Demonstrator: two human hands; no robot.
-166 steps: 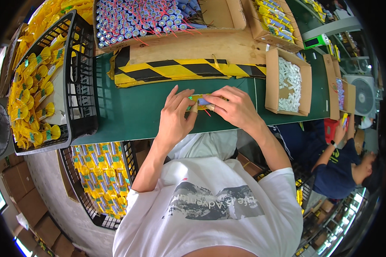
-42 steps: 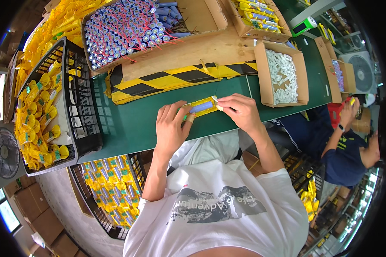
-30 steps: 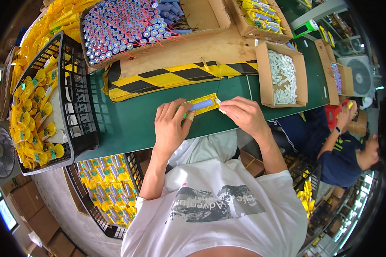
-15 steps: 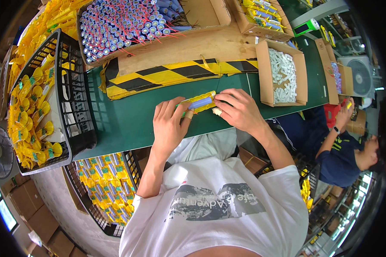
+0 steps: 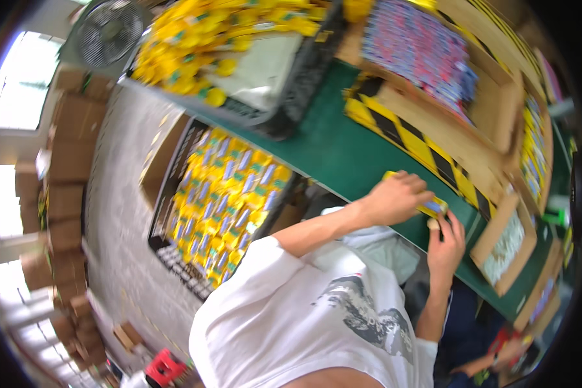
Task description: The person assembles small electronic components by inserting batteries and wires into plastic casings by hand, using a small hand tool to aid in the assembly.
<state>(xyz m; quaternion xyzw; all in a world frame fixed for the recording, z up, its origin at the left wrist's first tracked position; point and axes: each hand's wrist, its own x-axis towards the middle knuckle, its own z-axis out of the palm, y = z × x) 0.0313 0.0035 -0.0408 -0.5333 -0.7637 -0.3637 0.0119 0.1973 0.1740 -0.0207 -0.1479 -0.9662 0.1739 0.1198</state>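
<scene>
Both hands are at a blue cylindrical battery cell in a yellow wrapper (image 5: 433, 205), over the front part of the green table (image 5: 330, 158). My left hand (image 5: 398, 197) is closed over its left part and hides much of it; a bit of yellow shows beyond the knuckles. My right hand (image 5: 447, 238) grips the right end between thumb and fingers, and a pale cover sits on one of its fingertips. The picture is smeared by motion, so fine details of the cell cannot be made out.
Behind the hands lies a wooden board edged with yellow-black tape (image 5: 407, 132), bearing a carton of blue cells (image 5: 511, 116). A carton of small white pieces (image 5: 478, 253) stands right. Black crates with yellow-wrapped cells stand left (image 5: 291, 107) and below the table edge (image 5: 158, 223). Another person's arm (image 5: 482, 365) shows lower right.
The view has swung left, so the table now runs slantwise and more floor shows. My left hand has closed further over the wrapped cell; my right hand stays at its right end.
</scene>
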